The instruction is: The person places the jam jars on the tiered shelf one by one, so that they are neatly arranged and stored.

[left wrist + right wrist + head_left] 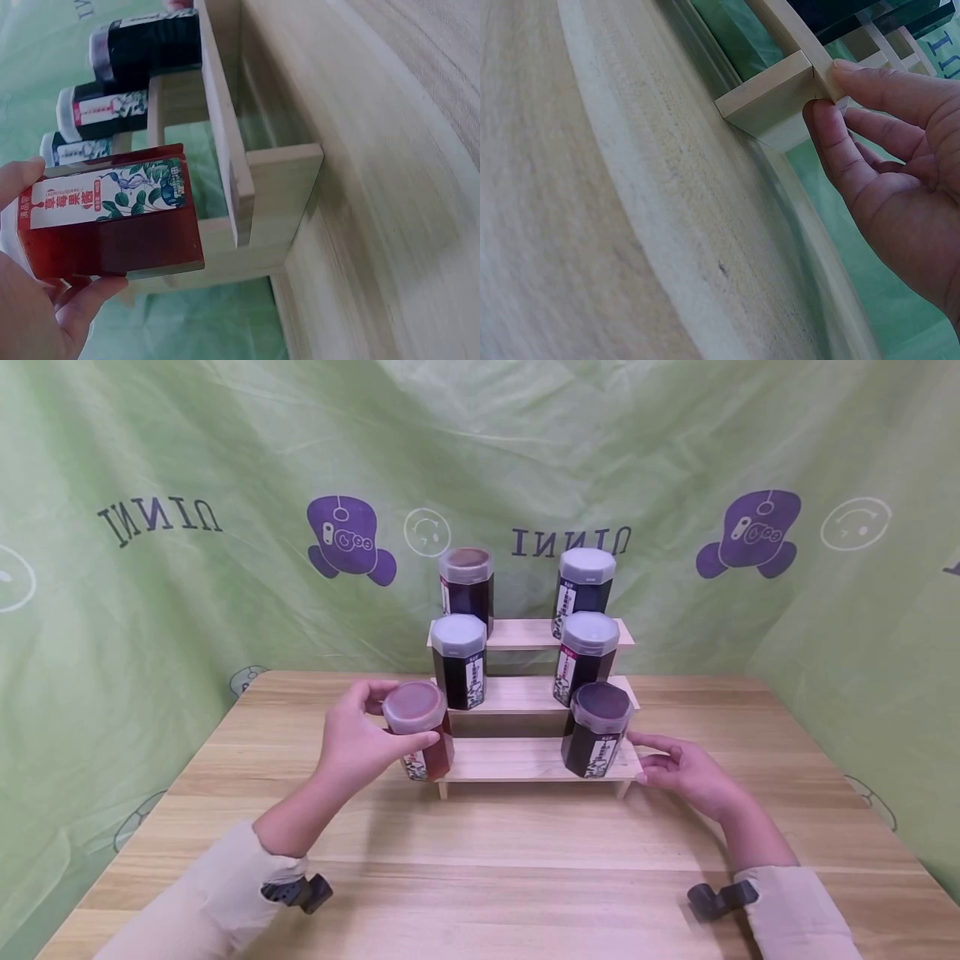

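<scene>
My left hand [358,742] grips a jar of red jam [438,750] near its whitish lid, thumb in front and fingers behind. In the left wrist view the jar's printed label [101,193] shows, and its base hangs just off the left end of the bottom shelf [229,150]. My right hand [693,778] pinches the right end of that shelf on a wooden three-step stand [510,758], thumb on top and fingers under the board in the right wrist view. Close to this hand, a dark jar [581,745] stands on the bottom step.
On the middle step stand two dark jars with white lids, one left [452,672] and one right [588,668]. The top step bears a brown-lidded jar [476,597] and a white-lidded jar [592,596]. A green printed cloth [480,443] hangs behind the wooden table [495,877].
</scene>
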The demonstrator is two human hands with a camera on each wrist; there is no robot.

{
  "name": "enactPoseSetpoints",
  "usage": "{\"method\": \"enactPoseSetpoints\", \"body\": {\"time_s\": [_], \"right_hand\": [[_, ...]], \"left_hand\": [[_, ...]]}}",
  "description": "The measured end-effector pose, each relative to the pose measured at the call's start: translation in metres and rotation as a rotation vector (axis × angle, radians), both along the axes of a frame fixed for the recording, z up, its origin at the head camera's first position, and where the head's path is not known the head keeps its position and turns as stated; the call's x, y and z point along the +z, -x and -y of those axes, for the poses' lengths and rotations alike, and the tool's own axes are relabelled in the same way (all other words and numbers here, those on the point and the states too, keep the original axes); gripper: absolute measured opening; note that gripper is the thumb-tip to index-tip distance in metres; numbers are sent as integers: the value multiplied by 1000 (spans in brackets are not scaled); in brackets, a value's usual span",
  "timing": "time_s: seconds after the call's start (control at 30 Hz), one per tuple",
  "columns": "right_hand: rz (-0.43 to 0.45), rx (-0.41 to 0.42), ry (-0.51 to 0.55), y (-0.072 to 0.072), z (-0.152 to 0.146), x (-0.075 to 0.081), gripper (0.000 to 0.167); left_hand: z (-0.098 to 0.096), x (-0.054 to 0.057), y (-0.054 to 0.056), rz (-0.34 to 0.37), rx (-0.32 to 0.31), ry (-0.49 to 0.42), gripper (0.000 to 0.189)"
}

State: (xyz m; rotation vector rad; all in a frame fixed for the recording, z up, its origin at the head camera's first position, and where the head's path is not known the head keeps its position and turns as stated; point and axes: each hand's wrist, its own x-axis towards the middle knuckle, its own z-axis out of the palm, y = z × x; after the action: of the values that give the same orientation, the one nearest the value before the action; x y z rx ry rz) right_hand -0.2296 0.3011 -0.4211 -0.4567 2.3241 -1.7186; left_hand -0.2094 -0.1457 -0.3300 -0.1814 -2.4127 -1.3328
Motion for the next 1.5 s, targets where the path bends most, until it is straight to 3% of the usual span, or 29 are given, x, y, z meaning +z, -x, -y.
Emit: {"method": "enactPoseSetpoints", "body": {"time_s": [0.4,0.6,1.13,1.5], "right_hand": [[4,0,-3,-1,-1,2,71],[8,-8,-12,-2,0,2,71],[20,-6,0,-1,-2,0,73],[23,-5,-3,-2,-1,2,73]], "left_hand": [[-22,-15,3,-41,-44,33,78],[-31,-21,5,-50,-21,38,78],[-48,-27,18,-75,0,87,83],[-49,-29,19,-85,17,94,84]]}}
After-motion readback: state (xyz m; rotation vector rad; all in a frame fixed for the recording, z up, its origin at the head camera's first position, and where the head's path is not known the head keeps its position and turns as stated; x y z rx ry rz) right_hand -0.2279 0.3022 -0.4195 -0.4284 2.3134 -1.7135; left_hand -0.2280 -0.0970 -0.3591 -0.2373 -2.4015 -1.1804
